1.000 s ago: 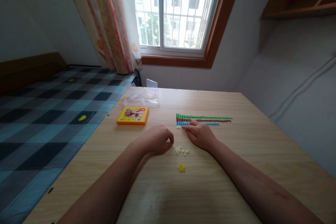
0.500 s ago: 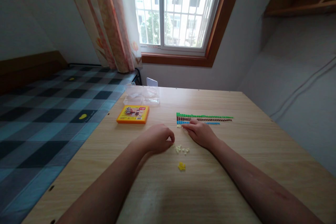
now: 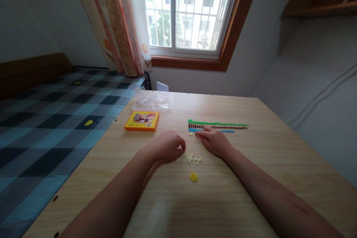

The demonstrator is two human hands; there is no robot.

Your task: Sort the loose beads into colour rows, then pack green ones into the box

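Three long rows of tiny beads lie on the wooden table (image 3: 251, 178): a green row (image 3: 217, 123), a brown row (image 3: 231, 127) and a blue row (image 3: 227, 131). Below their left end a short pale row (image 3: 190, 134) begins. My right hand (image 3: 213, 142) rests beside that start, its fingers pinched together at the table; what they hold is too small to see. My left hand (image 3: 166, 147) lies curled in a loose fist just left of a small heap of pale beads (image 3: 194, 158). A clump of yellow beads (image 3: 193, 177) sits nearer to me.
An orange box (image 3: 142, 120) lies at the table's left side, with clear plastic containers (image 3: 151, 100) behind it. A bed with a blue checked cover (image 3: 50, 126) adjoins the table on the left. A curtain (image 3: 119, 22) and a barred window (image 3: 192, 11) stand beyond.
Both hands stay almost where they were. The view has shifted slightly.
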